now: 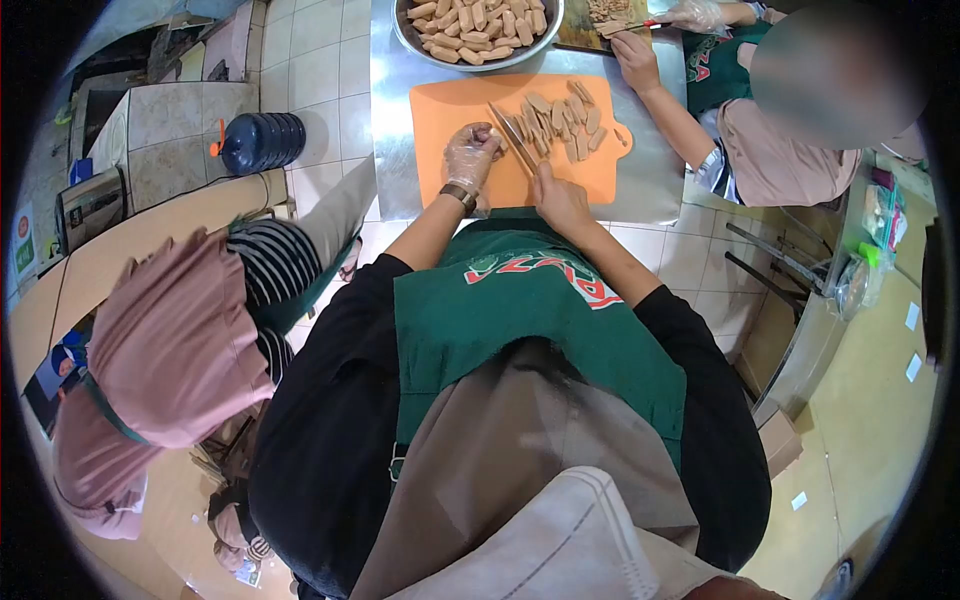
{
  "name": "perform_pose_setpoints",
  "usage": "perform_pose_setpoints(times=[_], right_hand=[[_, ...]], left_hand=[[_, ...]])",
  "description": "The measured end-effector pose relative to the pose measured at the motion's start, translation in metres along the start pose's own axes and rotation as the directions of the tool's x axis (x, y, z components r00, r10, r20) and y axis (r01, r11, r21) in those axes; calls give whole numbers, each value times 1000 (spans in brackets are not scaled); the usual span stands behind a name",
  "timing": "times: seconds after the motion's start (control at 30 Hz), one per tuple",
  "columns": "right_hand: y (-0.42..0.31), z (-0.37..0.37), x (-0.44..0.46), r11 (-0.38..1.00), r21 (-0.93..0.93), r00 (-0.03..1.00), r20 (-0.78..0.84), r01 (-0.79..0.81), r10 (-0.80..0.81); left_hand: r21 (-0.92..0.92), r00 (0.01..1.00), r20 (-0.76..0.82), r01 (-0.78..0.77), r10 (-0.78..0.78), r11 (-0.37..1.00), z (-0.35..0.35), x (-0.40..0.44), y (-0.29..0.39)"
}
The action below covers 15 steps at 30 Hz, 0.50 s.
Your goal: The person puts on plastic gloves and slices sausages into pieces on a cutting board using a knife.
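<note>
My right hand (564,203) is closed around the handle of a knife (514,140), whose blade lies slanted over the orange cutting board (437,110). My left hand (470,160), in a clear plastic glove and with a watch at the wrist, rests on the board left of the blade. Its fingers are curled together near the blade, and what they hold, if anything, is hidden. Right of the knife lies a loose pile of light brown sliced pieces, sausage-like (565,122).
A metal bowl (402,42) of whole brown sausage-like pieces stands at the table's back. The metal table (392,150) carries the board. At right, a co-worker's hands (640,62) work with a knife at a dark board. Another person stands left, near a water jug (262,143).
</note>
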State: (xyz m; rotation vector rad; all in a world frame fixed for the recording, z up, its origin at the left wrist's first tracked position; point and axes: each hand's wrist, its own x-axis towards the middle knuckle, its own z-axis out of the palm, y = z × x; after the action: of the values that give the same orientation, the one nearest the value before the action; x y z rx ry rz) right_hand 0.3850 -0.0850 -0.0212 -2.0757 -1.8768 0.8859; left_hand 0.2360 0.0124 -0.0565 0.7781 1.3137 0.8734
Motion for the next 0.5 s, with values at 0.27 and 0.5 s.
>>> perform_pose_setpoints(times=[0.27,0.5], right_hand=[[-19,0,-2,1000,-18,1000,18,7,-7],[-24,-2,1,999,-40,997,69,18,-15]], left_hand=[[202,994,-88,88,-72,975,-1,1,7],[208,994,-78,86,-71,974,-5,7,2]])
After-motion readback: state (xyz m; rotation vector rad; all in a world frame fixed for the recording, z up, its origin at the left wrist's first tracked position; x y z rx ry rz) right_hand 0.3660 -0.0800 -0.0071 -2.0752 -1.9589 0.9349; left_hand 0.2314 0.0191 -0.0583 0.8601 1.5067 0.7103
